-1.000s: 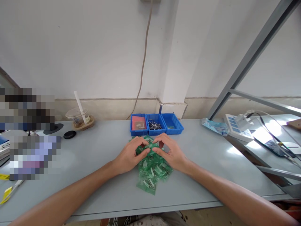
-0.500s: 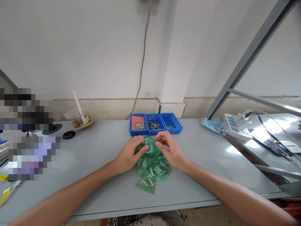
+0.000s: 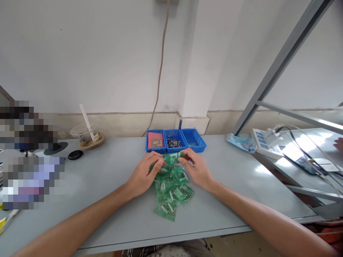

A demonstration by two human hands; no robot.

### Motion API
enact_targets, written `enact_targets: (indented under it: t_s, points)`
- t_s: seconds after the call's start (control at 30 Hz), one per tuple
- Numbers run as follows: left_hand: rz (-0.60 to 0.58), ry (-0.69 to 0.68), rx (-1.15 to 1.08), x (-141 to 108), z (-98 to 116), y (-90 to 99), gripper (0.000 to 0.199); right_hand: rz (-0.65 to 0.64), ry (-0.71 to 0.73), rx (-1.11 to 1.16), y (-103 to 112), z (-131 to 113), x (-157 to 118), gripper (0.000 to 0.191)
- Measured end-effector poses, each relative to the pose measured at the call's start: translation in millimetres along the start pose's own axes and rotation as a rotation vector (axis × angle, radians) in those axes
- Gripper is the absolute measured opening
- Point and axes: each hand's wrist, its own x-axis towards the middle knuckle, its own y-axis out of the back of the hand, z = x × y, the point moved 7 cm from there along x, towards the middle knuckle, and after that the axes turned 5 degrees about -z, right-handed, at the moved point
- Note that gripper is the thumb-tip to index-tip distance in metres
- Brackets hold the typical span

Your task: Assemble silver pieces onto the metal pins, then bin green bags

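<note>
A small green plastic bag (image 3: 173, 157) with pale pieces inside is stretched between my two hands. My left hand (image 3: 144, 173) pinches its left end between thumb and fingers. The right end is gripped by my right hand (image 3: 197, 169), fingers bent round it. Below the hands lies a heap of similar green bags (image 3: 173, 194), each with small metal and white parts showing through. Just behind stand three blue bins: the left bin (image 3: 155, 150) holds a pink sheet and a small bag, the middle bin (image 3: 175, 149) metal parts, the right bin (image 3: 197, 147) a few small bits.
On the left are a cup with a straw (image 3: 87, 134) and a black round object (image 3: 75, 155). A blue-white packet (image 3: 241, 143), a power strip (image 3: 265, 144) and a grey metal frame (image 3: 276, 67) stand at the right. Another person's hand (image 3: 339, 144) shows at the right edge.
The green bag between my hands has risen off the heap and is now drawn out sideways. My hands have moved slightly apart. The view has shifted a little.
</note>
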Motion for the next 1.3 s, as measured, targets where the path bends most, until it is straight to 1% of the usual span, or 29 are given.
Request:
enact_targets:
  t_s: [0.07,0.1,0.13,0.23,0.33,0.43,0.57,0.67,0.8,0.87,0.93,1.0,1.1,1.17,1.23,1.3]
  points:
    - [0.018,-0.002,0.081,0,-2,2.6,0.030,0.142,-0.049,-0.005,16,13,4,0.019]
    - [0.018,-0.010,0.128,0,-3,2.8,0.027,0.239,-0.064,-0.011,27,18,5,0.024]
    - [0.010,-0.022,0.176,0,-4,2.0,0.025,0.304,-0.077,-0.027,37,24,7,0.030]
    - [-0.037,-0.040,0.317,-1,-10,-3.7,0.022,0.457,-0.109,-0.113,64,38,12,0.034]
    - [-0.061,-0.030,0.403,-3,-15,-7.9,0.022,0.524,-0.144,-0.237,80,49,16,0.033]
    - [-0.052,-0.030,0.443,-4,-16,-8.0,0.027,0.511,-0.190,-0.297,83,60,19,0.039]
    - [-0.053,-0.050,0.466,-3,-15,-7.8,0.028,0.388,-0.253,-0.438,73,71,23,0.046]
    - [-0.065,-0.064,0.476,-3,-16,-8.7,0.029,0.335,-0.252,-0.575,67,70,24,0.050]
    - [-0.073,-0.063,0.497,-3,-19,-10.0,0.030,0.347,-0.165,-0.612,64,59,22,0.046]
    - [-0.065,-0.057,0.504,-3,-21,-9.8,0.030,0.353,-0.092,-0.577,61,49,20,0.042]
    - [-0.059,-0.051,0.511,-3,-23,-9.2,0.029,0.324,0.004,-0.512,55,35,18,0.037]
    - [-0.070,-0.053,0.519,-3,-25,-9.2,0.027,0.227,0.073,-0.422,43,22,16,0.033]
    - [-0.096,-0.053,0.542,-2,-27,-9.5,0.025,-0.107,0.226,-0.354,7,2,11,0.029]
    - [-0.099,-0.054,0.553,-1,-28,-9.1,0.024,-0.314,0.267,-0.353,-16,-3,5,0.034]
    - [-0.095,-0.058,0.545,-1,-28,-8.8,0.024,-0.423,0.277,-0.356,-29,-2,1,0.041]
    - [-0.091,-0.058,0.527,-1,-27,-8.7,0.025,-0.442,0.258,-0.345,-32,2,1,0.044]
